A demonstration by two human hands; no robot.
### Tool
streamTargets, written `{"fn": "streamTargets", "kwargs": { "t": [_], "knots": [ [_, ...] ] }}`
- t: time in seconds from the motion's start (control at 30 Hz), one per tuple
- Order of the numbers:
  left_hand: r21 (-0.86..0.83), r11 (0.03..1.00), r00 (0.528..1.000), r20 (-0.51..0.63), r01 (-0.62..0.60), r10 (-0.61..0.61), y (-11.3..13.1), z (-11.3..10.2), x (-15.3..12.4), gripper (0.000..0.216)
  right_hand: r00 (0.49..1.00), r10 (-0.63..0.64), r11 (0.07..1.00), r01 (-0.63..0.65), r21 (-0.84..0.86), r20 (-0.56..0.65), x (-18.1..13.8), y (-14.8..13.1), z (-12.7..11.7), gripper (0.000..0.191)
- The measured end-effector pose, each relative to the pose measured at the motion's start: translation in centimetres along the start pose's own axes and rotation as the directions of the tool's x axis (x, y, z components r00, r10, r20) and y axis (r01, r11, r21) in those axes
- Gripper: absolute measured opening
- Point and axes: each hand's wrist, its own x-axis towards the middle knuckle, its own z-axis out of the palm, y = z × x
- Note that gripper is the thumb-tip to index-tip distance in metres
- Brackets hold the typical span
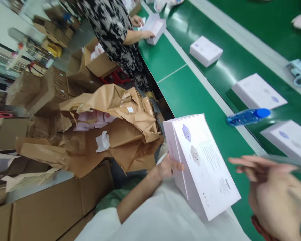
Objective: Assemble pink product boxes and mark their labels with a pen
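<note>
My left hand (pixel 168 166) grips the side of a white product box (pixel 203 160) printed with purple pictures, holding it tilted above my lap at the edge of the green belt. My right hand (pixel 273 190) hovers to the right of the box, smeared by motion. Its fingers look stretched out toward the box, and a pale thin strip that I cannot make out crosses over it.
Three more white boxes (pixel 258 91) lie on the green conveyor (pixel 190 93), beside a blue bottle (pixel 248 116). Farther up the line a person in a patterned top handles another box (pixel 155 28). Crumpled brown paper (pixel 110 134) and cardboard cartons (pixel 52 201) fill the floor at left.
</note>
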Motion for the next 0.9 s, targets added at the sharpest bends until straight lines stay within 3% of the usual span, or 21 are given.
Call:
{"fn": "streamTargets", "kwargs": {
  "t": [0.03,0.1,0.17,0.23,0.3,0.37,0.43,0.5,0.57,0.6,0.7,0.77,0.83,0.9],
  "knots": [
    [-0.024,0.999,0.998,-0.049,-0.040,0.039,-0.1,-0.2,0.7,0.075,0.994,0.064,0.997,-0.068,0.044,0.085,0.1,1.0,0.2,0.071],
    [-0.039,0.993,0.990,-0.092,-0.107,0.103,0.1,-0.6,2.5,0.076,0.922,0.256,0.948,-0.298,0.113,0.290,0.3,3.2,0.7,0.080],
    [-0.024,0.987,0.982,-0.107,-0.158,0.155,0.5,-0.7,4.6,0.077,0.856,0.401,0.879,-0.460,0.125,0.327,1.0,5.3,1.3,0.073],
    [0.016,0.981,0.974,-0.119,-0.192,0.193,1.1,-0.8,6.7,0.083,0.831,0.443,0.849,-0.509,0.141,0.335,2.6,6.7,2.0,0.065],
    [0.098,0.971,0.956,-0.179,-0.219,0.233,1.5,-1.1,8.1,0.094,0.874,0.410,0.869,-0.461,0.178,0.260,5.0,7.5,3.2,0.060],
    [0.222,0.950,0.920,-0.276,-0.220,0.278,1.6,-1.8,8.5,0.089,0.933,0.345,0.913,-0.359,0.197,0.101,7.8,8.0,4.9,0.059],
    [0.347,0.915,0.874,-0.357,-0.204,0.330,1.5,-3.1,7.6,0.062,0.956,0.288,0.946,-0.276,0.169,-0.056,10.7,8.5,7.1,0.063],
    [0.450,0.864,0.823,-0.387,-0.225,0.416,1.4,-4.8,5.4,0.030,0.961,0.245,0.965,-0.230,0.122,-0.127,13.7,8.8,9.7,0.067],
    [0.528,0.805,0.730,-0.433,-0.269,0.529,1.6,-6.8,2.6,0.015,0.973,0.196,0.979,-0.186,0.087,-0.122,16.9,8.7,12.6,0.071],
    [0.562,0.776,0.650,-0.482,-0.285,0.588,1.9,-7.8,1.2,0.014,0.982,0.164,0.985,-0.157,0.075,-0.091,18.6,8.2,14.2,0.072],
    [0.633,0.730,0.336,-0.650,-0.258,0.682,3.6,-11.4,-2.6,0.012,0.995,0.047,0.996,-0.054,0.070,0.089,24.3,5.7,19.3,0.069],
    [0.649,0.732,0.170,-0.713,-0.206,0.680,5.3,-14.2,-4.6,0.004,0.974,-0.036,0.995,0.015,0.094,0.224,27.9,3.5,22.8,0.064],
    [0.646,0.750,0.088,-0.747,-0.140,0.659,7.6,-17.2,-5.7,0.016,0.927,-0.124,0.988,0.081,0.134,0.353,30.4,1.8,25.8,0.056],
    [0.639,0.767,0.054,-0.766,-0.054,0.641,10.3,-20.3,-6.0,0.032,0.847,-0.175,0.982,0.117,0.145,0.502,31.1,1.1,27.8,0.052]
  ]
}}
